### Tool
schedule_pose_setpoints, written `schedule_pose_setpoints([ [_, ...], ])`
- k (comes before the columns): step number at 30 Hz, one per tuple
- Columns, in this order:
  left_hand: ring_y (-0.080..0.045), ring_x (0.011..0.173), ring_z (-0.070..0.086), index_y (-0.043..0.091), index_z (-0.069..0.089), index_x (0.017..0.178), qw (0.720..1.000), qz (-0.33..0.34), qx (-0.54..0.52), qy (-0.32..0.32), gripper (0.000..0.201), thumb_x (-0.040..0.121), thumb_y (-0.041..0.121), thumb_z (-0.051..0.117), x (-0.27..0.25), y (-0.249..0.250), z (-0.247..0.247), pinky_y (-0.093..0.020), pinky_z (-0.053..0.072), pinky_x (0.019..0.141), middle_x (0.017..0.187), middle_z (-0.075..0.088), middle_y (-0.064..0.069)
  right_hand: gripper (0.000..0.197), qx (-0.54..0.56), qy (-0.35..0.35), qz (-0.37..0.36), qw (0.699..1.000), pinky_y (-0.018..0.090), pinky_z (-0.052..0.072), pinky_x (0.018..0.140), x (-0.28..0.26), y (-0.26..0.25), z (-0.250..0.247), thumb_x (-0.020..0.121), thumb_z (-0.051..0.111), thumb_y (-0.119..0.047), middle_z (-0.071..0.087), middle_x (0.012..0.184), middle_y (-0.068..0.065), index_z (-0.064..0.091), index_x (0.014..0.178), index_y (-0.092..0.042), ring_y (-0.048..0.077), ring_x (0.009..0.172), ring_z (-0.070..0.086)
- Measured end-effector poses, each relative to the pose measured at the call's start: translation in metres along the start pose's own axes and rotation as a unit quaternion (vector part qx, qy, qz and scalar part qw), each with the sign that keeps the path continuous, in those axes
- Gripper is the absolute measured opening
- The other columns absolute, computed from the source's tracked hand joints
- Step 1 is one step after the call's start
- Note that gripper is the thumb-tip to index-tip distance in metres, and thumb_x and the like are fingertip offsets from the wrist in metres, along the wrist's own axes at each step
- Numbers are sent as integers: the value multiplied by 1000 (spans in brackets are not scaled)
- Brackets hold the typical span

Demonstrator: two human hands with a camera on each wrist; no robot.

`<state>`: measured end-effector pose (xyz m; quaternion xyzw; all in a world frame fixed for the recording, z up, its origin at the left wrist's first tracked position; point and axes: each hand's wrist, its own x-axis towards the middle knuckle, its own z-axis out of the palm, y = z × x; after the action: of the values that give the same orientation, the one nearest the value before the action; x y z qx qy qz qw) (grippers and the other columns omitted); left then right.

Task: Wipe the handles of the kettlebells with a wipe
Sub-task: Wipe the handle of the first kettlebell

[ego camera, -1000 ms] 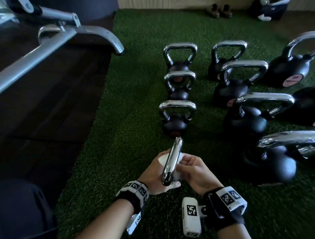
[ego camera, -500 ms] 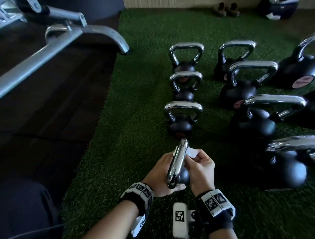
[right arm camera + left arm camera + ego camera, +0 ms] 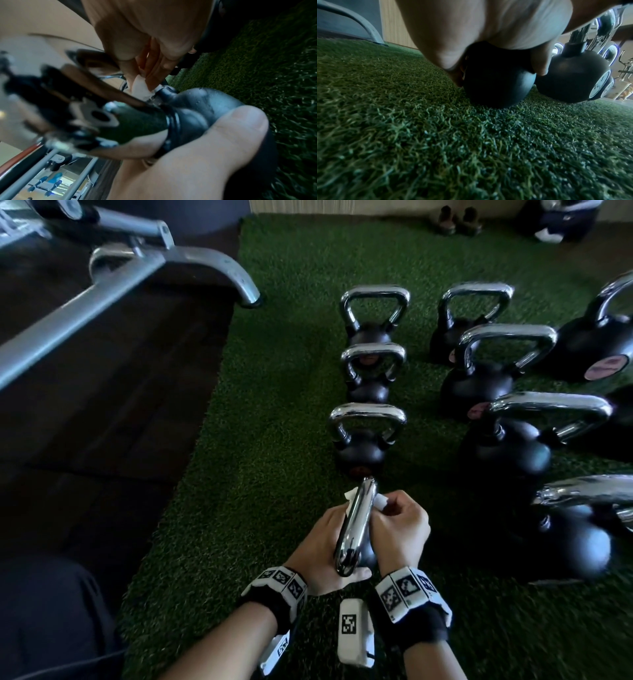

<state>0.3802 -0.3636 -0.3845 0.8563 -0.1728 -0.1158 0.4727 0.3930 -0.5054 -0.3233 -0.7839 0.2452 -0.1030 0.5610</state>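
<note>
Kettlebell's chrome loop handle point(image 3: 356, 529) runs lengthwise away from me between my hands: left hand point(image 3: 318, 546) cups its black ball, right hand point(image 3: 399, 529) pinches the white wipe point(image 3: 381, 501) against its far end.

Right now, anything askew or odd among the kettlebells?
One thing: the nearest black kettlebell with a chrome handle sits turned edge-on to the head camera, while the three in line behind it, starting with the next black kettlebell, face it squarely. The left hand steadies it; the right hand pinches the white wipe.
</note>
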Motion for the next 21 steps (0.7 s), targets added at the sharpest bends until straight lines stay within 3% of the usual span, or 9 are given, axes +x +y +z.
schedule_pose_setpoints([
  [6,-7,146,37,28,33,156,1000,7,7,7,108,67,37,93,1,-3,3,-39,38,120,153,35,14,19,-44,-31,20,998,12,42,43,-1,-1,-3,81,78,-11,67,64,-2,65,67,-14,7,53,59],
  [10,-3,148,31,29,25,159,1000,2,16,6,115,67,42,92,-4,-2,4,-35,35,122,158,29,17,10,-137,-133,23,981,21,46,56,18,-11,-27,80,76,-15,69,74,-4,67,76,-17,14,71,65],
  [12,-4,151,27,31,16,161,1000,-26,0,4,124,65,49,92,-6,-3,6,-35,32,124,162,21,16,12,-162,-120,-62,977,10,41,57,30,-18,-42,79,78,-13,68,74,-9,67,79,-19,5,71,64],
  [14,-4,152,25,34,7,162,999,-45,0,-5,133,62,54,92,-6,-5,6,-34,32,124,165,8,18,16,-175,-123,-166,963,6,42,60,38,-31,-49,81,75,-10,69,74,-12,67,82,-23,-1,67,62],
  [16,-3,148,29,34,4,163,998,-59,7,-3,137,61,56,92,-9,-5,7,-28,34,120,164,-2,21,27,-186,-199,-252,929,9,49,68,47,-42,-46,83,68,-1,75,84,-8,74,93,-25,2,75,67],
  [19,0,142,37,27,21,161,998,-46,8,46,122,65,62,88,-17,-6,11,-23,35,119,161,15,18,40,-229,-327,-291,869,24,57,89,55,-50,-41,81,63,5,78,106,-4,79,104,-24,6,99,71],
  [21,0,140,41,24,33,157,996,-31,37,73,108,70,66,82,-18,-8,12,-25,37,118,156,29,16,39,-253,-356,-282,854,23,57,88,58,-52,-42,82,65,-1,78,110,-5,79,107,-26,4,98,71],
])
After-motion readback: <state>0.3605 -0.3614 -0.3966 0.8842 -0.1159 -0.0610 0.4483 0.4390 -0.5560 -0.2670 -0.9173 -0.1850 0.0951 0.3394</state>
